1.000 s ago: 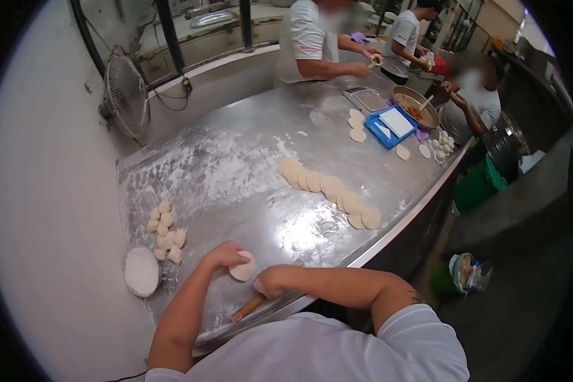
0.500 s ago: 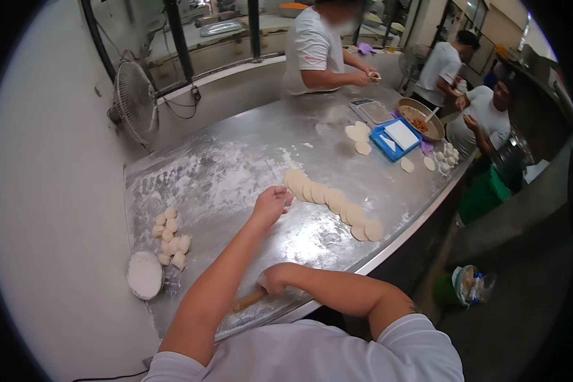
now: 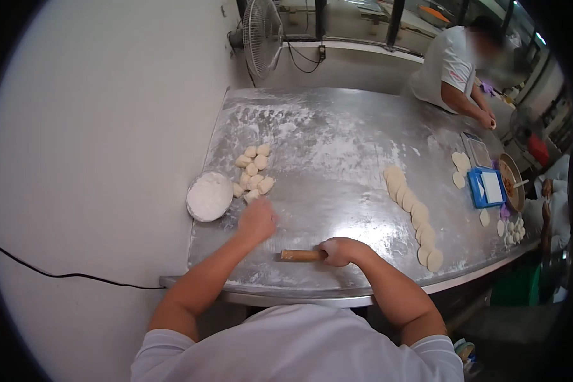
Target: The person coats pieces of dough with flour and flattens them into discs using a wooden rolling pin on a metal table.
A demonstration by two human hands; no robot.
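Observation:
My right hand (image 3: 341, 251) is closed around one end of a short wooden rolling pin (image 3: 301, 255) near the table's front edge. My left hand (image 3: 258, 221) is at the near end of a group of dough balls (image 3: 252, 169). Motion smears its fingers, so whether they grip the nearest dough ball (image 3: 251, 196) cannot be made out. Left of the balls stands a round bowl of white flour (image 3: 210, 197). To the right, a curved row of flat, overlapping dough rounds (image 3: 419, 214) lies on the steel.
The metal table (image 3: 337, 146) is dusted with flour. At its right are a blue tray (image 3: 487, 197), a scale (image 3: 476, 151), a pan of filling (image 3: 510, 181) and pale dumplings (image 3: 516, 230). A co-worker (image 3: 452, 67) stands at the far side; a fan (image 3: 263, 38) is by the wall.
My left hand has moved from the far end of the dough rounds to the dough balls. The view has turned left. My right hand still holds the rolling pin.

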